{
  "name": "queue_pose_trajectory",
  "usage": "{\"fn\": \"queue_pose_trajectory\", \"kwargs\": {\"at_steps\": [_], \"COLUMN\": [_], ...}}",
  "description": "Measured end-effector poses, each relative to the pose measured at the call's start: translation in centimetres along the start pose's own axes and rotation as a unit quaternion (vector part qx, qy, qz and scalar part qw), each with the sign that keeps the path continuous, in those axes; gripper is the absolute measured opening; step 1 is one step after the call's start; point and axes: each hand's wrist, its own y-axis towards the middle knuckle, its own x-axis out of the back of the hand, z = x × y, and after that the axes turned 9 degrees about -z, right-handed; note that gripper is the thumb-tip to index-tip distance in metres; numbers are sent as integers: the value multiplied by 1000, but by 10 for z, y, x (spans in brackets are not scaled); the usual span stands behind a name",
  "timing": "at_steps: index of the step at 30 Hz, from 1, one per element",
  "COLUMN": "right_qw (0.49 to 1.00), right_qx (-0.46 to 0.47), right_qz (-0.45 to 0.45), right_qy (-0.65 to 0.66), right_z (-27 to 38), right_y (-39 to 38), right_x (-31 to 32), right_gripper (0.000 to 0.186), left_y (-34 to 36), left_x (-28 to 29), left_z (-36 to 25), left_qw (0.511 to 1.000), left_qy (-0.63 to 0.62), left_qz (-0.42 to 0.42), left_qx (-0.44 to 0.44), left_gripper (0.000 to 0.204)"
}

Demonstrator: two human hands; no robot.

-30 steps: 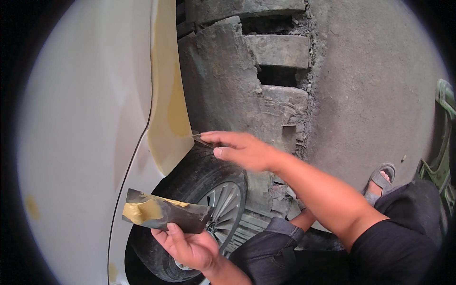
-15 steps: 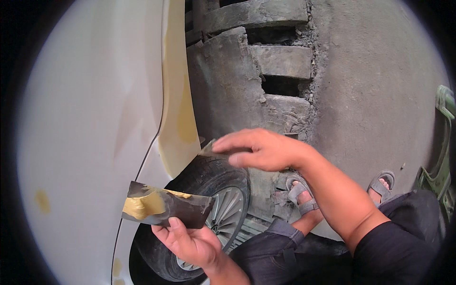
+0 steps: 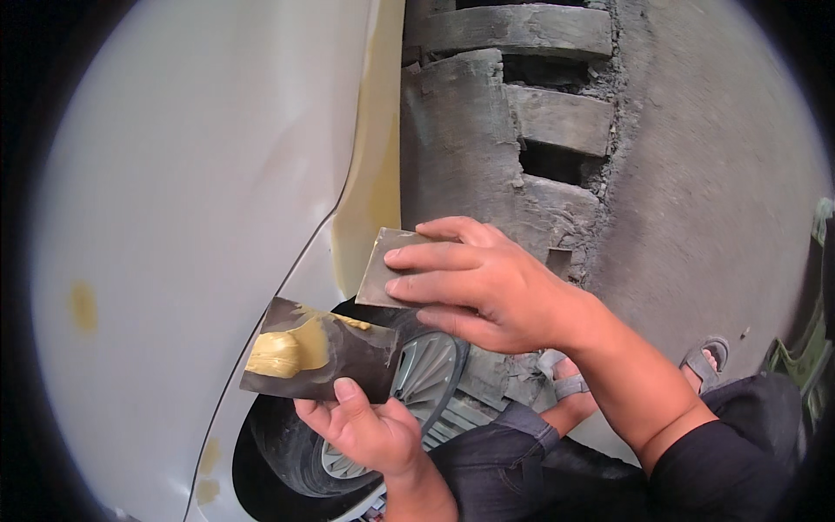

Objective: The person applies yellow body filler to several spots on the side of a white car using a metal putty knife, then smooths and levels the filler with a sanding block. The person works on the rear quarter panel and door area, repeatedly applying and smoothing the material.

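My left hand (image 3: 365, 426) grips a dark rectangular board (image 3: 357, 365) from below, with a thick mound of yellow paste (image 3: 274, 352) on its left part and a smear along its top. Just above and right of it, my right hand (image 3: 474, 283) is closed on a thin greyish square spreader (image 3: 380, 257), fingers spread over its face. Both are held beside a white car body (image 3: 156, 174), whose curved edge carries a yellowish coated strip (image 3: 383, 165). The car's wheel (image 3: 426, 374) is partly hidden behind my hands and the board.
Broken concrete slats with dark gaps (image 3: 557, 117) run beside the car. Grey pavement (image 3: 713, 191) lies to the right, with a green object (image 3: 796, 357) at the far right edge. My sandalled feet (image 3: 704, 357) and dark-trousered legs are below.
The spreader in my right hand has turned to show its face and come down nearer the board, which has risen slightly. The view has shifted, so the car edge appears further right.
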Motion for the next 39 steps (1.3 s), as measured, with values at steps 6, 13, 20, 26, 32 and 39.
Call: {"fn": "queue_pose_trajectory", "kwargs": {"at_steps": [6,13,20,26,32,39], "right_qw": [998,986,948,910,899,886], "right_qx": [41,3,75,164,190,209], "right_qz": [34,97,46,75,88,107], "right_qy": [-31,-133,-305,-373,-384,-401], "right_z": [29,15,25,21,13,9], "right_y": [-4,-8,6,10,6,5], "right_x": [-16,-6,-36,-68,-77,-83], "right_gripper": [39,40,38,35,34,33], "left_y": [-6,-6,-26,-42,-61,-65], "left_x": [3,36,98,130,144,149], "left_z": [-2,-3,-1,7,5,11], "left_qw": [1000,998,993,968,969,969], "left_qy": [-11,30,-29,-97,-58,-59], "left_qz": [3,-45,-19,-52,-34,-23], "left_qx": [-2,-22,112,224,236,240], "left_gripper": [49,49,49,45,43,42]}}
